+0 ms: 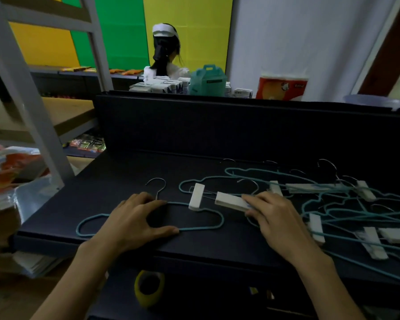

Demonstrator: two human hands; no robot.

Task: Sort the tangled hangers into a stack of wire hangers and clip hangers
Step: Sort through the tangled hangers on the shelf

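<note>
On the dark desk (116, 181), the left hand (134, 218) lies spread, unclenched, on a teal wire hanger (201, 224) at the left, while the right hand (280, 218) pinches a white clip hanger (231, 200) beside the tangled pile (346, 211) at right.

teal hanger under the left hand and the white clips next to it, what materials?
Teal hanger: probably wire with a matte teal coating, judging by its thin rod; bare shiny metal hook. White clips: look like matte plastic, blocky and uniform white; can't be sure.
</note>
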